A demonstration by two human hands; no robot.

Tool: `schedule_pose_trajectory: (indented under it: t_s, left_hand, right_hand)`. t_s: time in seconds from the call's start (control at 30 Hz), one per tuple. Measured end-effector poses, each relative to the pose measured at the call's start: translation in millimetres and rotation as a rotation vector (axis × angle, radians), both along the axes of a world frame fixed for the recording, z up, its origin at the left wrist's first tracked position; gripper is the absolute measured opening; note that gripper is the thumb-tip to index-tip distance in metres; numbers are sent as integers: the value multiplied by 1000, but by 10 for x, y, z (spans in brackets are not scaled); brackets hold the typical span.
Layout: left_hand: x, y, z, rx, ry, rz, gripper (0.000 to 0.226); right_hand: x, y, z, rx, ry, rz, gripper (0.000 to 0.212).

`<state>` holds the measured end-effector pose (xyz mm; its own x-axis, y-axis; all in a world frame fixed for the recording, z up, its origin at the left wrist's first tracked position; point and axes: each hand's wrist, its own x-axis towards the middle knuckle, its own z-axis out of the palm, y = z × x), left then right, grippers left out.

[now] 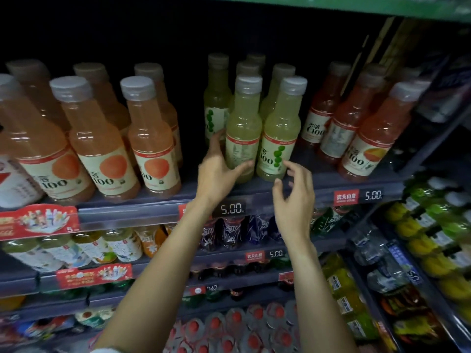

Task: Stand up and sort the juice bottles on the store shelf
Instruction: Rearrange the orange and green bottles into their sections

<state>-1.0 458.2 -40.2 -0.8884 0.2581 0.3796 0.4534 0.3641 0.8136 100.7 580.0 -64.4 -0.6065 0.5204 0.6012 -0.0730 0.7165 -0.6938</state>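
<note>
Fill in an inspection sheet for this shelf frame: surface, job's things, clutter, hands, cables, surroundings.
Surface: dark top shelf, price tags on its front edge.
Job's things: orange juice bottles left, yellow-green juice bottles middle, red juice bottles right; all upright.
Clutter: nothing seen.
Hands: left hand grips the front-left green bottle, whose label faces backward; right hand is open, just short of its neighbour.
Cables: nothing seen.
Surroundings: lower shelves of other drinks; side rack on the right.
</note>
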Motion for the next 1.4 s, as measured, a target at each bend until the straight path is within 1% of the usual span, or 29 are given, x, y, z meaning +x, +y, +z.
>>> schedule_pose_trajectory:
  t_s: [0.1,0.2,0.3,0.37,0.43,0.5,0.57,0.67,0.77,0.83,0.9,1.0,1.07,1.13,1.2,1.27,1.3,1.4]
  left_hand:
    - [83,-251,-33,-12,-59,-112,83]
    - [211,-403,-79,37,-90,-172,67]
    - [308,-387,-114,117,41,-32,54]
    - [391,-322,-111,201,68,81,47]
    - [464,-249,-92,232,45,129,50]
    - [491,-200,-42,189,13,132,68]
    - [452,-179,45,127,-27,105,86]
    - [321,-160,150,96,-96,83,94]
    - [135,-151,143,112,-87,83,94]
    - [41,-160,124,84,-35,107,89]
    - [-10,-185,138,79,-19,79,83]
    - [-65,-268,125,73,-60,-9,76]
    - [-70,-314,91,20,-21,-19,72]
    - [-37,-330,43,-45,61,24,71]
    - [46,-307,40,-20,92,108,70]
    - [102,-294,46,48,94,155,66]
    - [121,-296,52,72,89,144,65]
    - [141,-329,72,132,34,22,66]
  right_hand:
    - [19,-35,56,-33,47,117,28]
    - [-34,-148,117,-79,-42,259,38]
    - [-138,-273,144,-124,-198,377,57]
    - [-195,-324,142,-133,-273,426,66]
    - [-225,-341,135,-184,-261,457,68]
    - [-230,-326,124,-202,-216,455,64]
    - [-201,-308,120,-173,-194,431,62]
    - [-144,-297,139,-154,-172,453,62]
    - [-164,-262,192,-180,-156,456,58]
    - [-220,-225,222,-156,-158,426,53]
    - [-304,-197,221,-142,-191,435,50]
    - [-419,-176,216,-166,-298,524,62]
    - [-478,-166,251,-209,-355,579,69]
    - [-545,-154,287,-276,-371,660,71]
    - [-612,-149,308,-294,-370,703,73]
    - [-642,-169,306,-288,-351,675,75]
    - [-637,-197,298,-282,-331,633,76]
    - [-540,-348,295,-237,-234,420,79]
